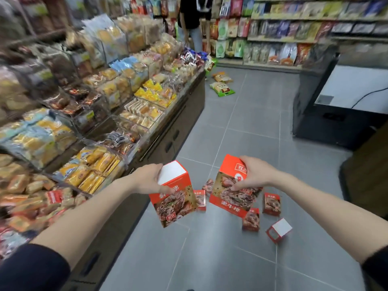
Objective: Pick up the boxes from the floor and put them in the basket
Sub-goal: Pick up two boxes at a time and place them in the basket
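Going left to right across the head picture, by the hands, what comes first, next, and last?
Snack shelves, left hand, the red box it holds, the red box the right hand holds (right hand), the white-sided box on the floor.

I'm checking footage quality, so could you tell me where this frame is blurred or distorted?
Head view: motion blur smears the snack shelves; the left-hand box and right-hand box read sharper; wide-angle distortion bends the floor tile lines; lighting even, no harsh glare.
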